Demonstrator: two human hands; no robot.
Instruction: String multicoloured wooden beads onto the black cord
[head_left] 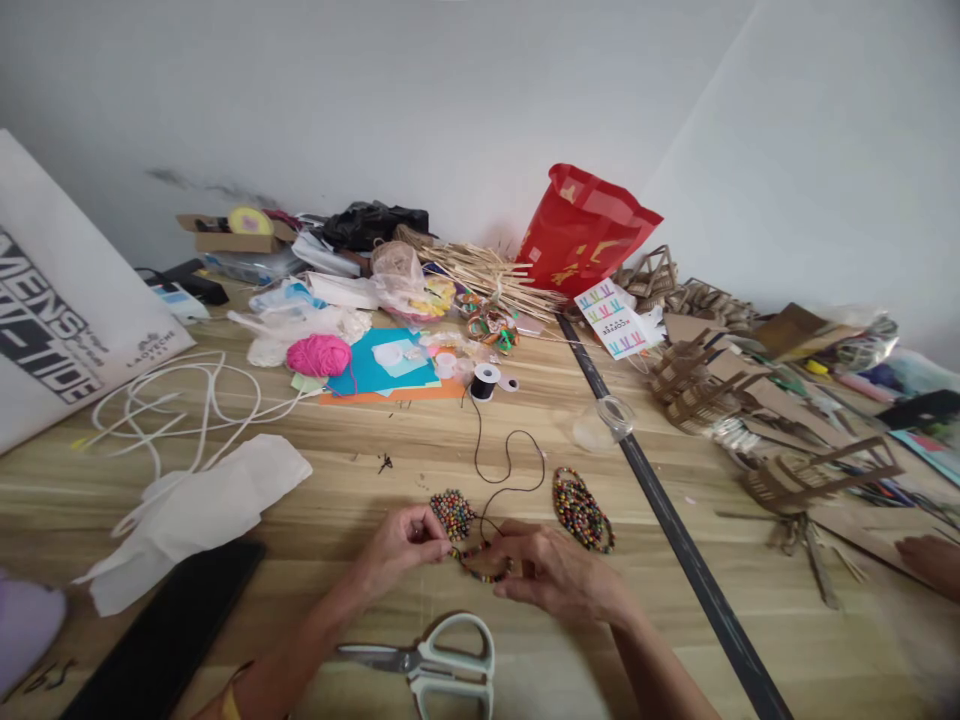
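A short string of multicoloured beads (480, 574) curves between my two hands, low over the table. My left hand (401, 548) is closed in a pinch at its left end; the fingertips hide exactly what they grip. With its fingers bent round the right side of the string, my right hand (551, 568) holds it. A pile of loose beads (451, 512) lies just beyond my left fingertips. Thin black cord (517, 488) winds from a black spool (485, 382) toward my right hand. Right of the pile rest coiled bead strands (583, 512). White-handled scissors (454, 655) lie nearest me.
A white paper sheet (202, 510), white cable (210, 400) and dark flat object (176, 630) lie left. Pink yarn (319, 355) and a red bag (585, 230) stand farther back. Woven baskets (810, 475) and another person's hand (930, 562) are right, past a dark strip (675, 520).
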